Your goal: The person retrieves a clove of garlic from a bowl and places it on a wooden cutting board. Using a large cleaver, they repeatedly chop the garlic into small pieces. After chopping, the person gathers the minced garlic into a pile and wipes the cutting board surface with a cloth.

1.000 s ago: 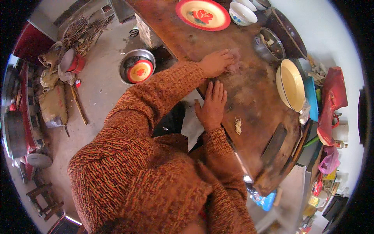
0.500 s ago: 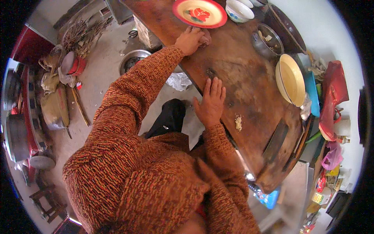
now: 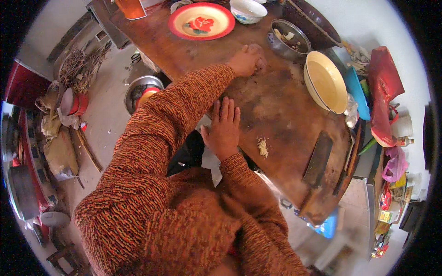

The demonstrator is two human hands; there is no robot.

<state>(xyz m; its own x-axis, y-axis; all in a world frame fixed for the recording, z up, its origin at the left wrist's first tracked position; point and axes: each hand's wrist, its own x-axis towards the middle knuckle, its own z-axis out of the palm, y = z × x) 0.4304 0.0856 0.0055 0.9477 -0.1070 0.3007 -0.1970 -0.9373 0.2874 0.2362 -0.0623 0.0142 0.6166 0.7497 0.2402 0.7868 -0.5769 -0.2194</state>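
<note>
My left hand (image 3: pixel 242 63) is closed around a bunched, dull pink-brown cloth (image 3: pixel 261 60), pressed on the brown wooden table (image 3: pixel 276 108). The fingers partly hide the cloth. My right hand (image 3: pixel 224 126) lies flat at the table's near edge, fingers spread, holding nothing. A small pale clump of scraps (image 3: pixel 262 147) sits to the right of it. Beyond my left hand stands a red-rimmed plate (image 3: pixel 201 21) with a red flower. To the right of the cloth is a metal pot (image 3: pixel 289 40) with pale scraps inside.
A cream basin (image 3: pixel 325 83) leans at the table's right side, near a blue tray (image 3: pixel 358 94). A cleaver (image 3: pixel 318 158) lies at the near right. White bowls (image 3: pixel 248 11) and a dark lid (image 3: pixel 315 23) are at the back. A metal basin (image 3: pixel 143 82) stands on the floor at left.
My left hand has swept the cloth across the table, rightward from the left edge toward the metal pot. My right hand stays flat at the edge. The view has shifted right.
</note>
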